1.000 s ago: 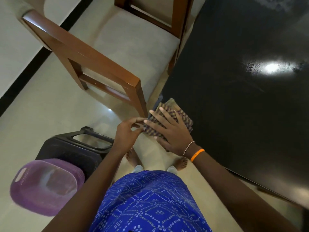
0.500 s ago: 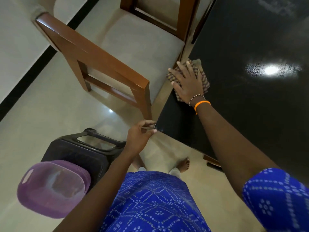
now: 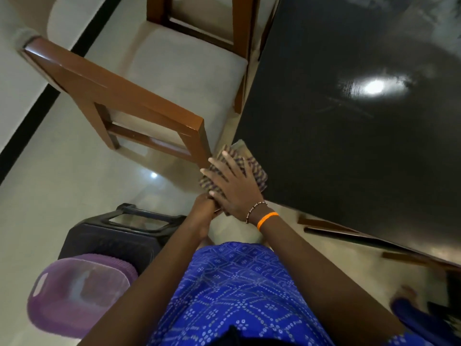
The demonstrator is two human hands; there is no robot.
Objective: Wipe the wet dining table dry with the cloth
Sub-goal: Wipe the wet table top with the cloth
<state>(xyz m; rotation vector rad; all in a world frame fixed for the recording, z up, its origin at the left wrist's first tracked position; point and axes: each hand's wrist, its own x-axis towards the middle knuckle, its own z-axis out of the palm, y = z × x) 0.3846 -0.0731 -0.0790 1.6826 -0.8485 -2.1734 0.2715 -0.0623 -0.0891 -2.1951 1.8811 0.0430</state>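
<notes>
Table corner [image 3: 249, 156] hidden under cloth [image 3: 257, 171]

blue patterned garment [image 3: 234, 290], orange wristband [image 3: 267, 219], beaded bracelet [image 3: 254, 209]

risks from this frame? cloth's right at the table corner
1. The checked cloth overhangs the corner of the dark table under the flat right hand; one more pull could drag it off.
2. The left hand sits just below that corner, so any water pushed off may miss it and land on the glossy floor, a slip risk.
3. The wooden chair stands close beside the cloth; a wide stroke could knock knuckles on it.
</notes>
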